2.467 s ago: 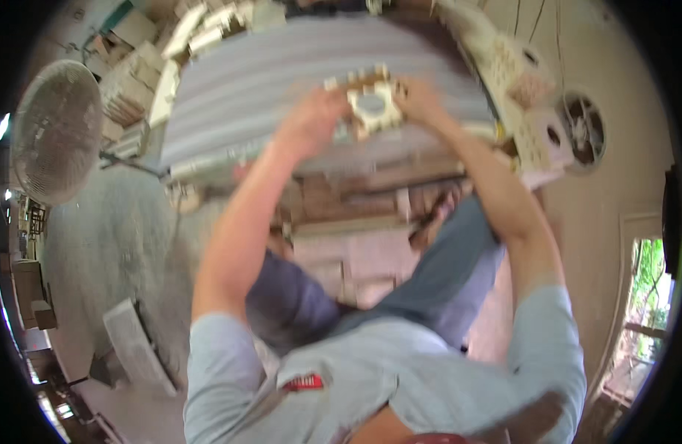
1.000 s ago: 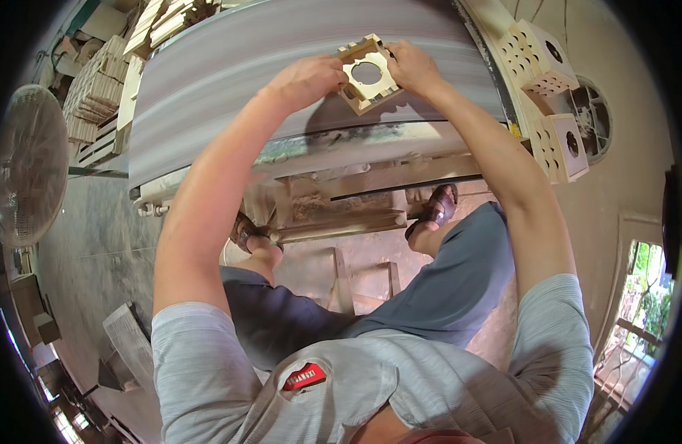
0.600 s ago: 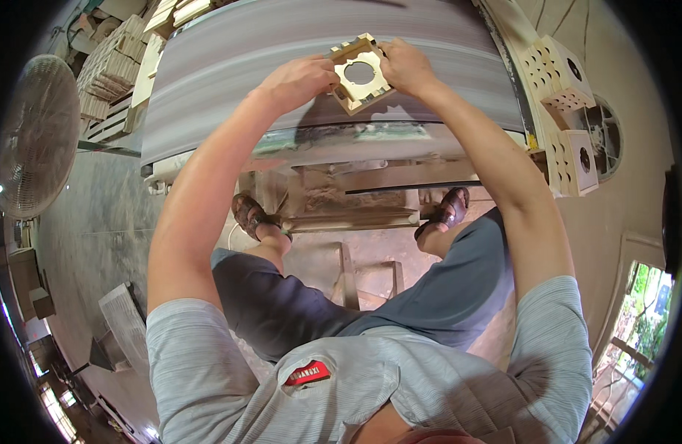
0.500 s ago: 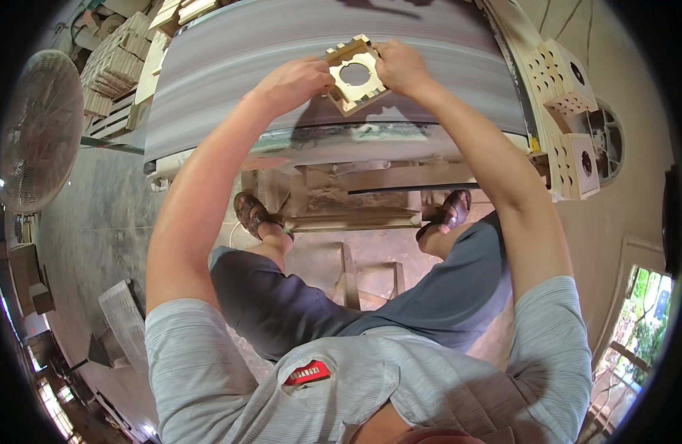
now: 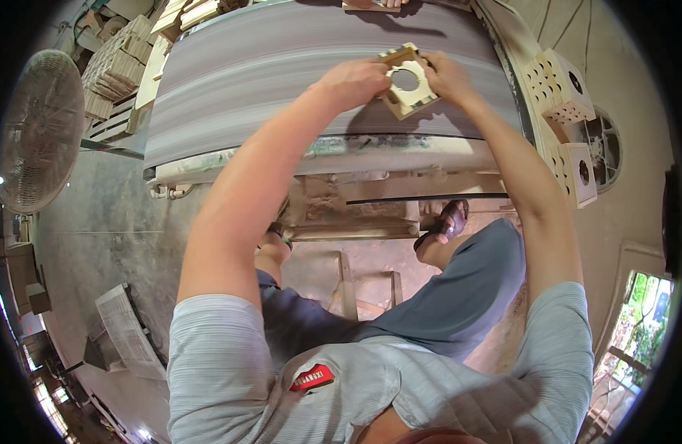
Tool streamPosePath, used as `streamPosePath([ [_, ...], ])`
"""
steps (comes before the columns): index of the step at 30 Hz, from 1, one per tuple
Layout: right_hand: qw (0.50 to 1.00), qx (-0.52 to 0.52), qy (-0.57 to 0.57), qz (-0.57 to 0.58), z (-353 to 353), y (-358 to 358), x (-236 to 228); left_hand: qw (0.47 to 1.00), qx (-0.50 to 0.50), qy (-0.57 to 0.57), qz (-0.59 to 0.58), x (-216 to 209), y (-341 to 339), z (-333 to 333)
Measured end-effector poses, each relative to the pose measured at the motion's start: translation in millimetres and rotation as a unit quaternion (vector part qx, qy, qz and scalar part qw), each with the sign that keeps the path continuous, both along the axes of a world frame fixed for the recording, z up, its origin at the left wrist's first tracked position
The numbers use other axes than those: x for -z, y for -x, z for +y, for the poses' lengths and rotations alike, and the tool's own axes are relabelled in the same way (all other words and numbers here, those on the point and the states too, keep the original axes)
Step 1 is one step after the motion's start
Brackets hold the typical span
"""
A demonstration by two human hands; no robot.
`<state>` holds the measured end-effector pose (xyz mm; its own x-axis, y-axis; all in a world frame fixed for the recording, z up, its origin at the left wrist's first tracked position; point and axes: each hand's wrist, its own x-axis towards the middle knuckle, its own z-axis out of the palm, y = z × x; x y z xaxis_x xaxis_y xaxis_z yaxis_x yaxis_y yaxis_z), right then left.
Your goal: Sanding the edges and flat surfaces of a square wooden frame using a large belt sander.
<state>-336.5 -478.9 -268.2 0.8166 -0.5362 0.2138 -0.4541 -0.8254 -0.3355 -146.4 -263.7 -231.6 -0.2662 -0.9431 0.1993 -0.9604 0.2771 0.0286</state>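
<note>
A pale wooden box (image 5: 411, 98) with notched edges and a round hole in its upward face is held over the wide grey abrasive belt (image 5: 259, 74). My left hand (image 5: 353, 83) grips its left side, and the fingers of my right hand (image 5: 448, 78) are closed round its right side. The box sits tilted against the belt's direction and casts a shadow there. Whether its underside touches the belt is hidden.
Across the belt, another person's hand (image 5: 392, 3) holds a wooden piece (image 5: 364, 7). Finished-looking boxes with holes (image 5: 559, 81) stand along the right side. Wood stacks (image 5: 119, 63) and a large fan (image 5: 41, 129) are on the left. A metal roller edge (image 5: 400, 148) lies nearest me.
Both my hands have carried the wooden box to the right along the belt. My left leg has shifted. Another person's hand with a wooden piece has come into view at the far edge.
</note>
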Motion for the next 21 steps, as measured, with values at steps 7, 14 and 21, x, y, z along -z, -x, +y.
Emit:
streamPosePath([
  [7, 0.998, 0.034, 0.045, 0.009, -21, -1, -2, 0.998, -0.021, -0.007, 0.052, 4, -14, -36],
  [14, 0.999, -0.014, 0.014, -0.040, 25, -77, 1, 0.999, -0.029, -0.014, 0.016, 1, -74, 19],
  [21, 0.997, -0.051, -0.003, -0.055, 90, -123, 9, 0.996, -0.078, -0.029, 0.007, -12, -92, 105],
])
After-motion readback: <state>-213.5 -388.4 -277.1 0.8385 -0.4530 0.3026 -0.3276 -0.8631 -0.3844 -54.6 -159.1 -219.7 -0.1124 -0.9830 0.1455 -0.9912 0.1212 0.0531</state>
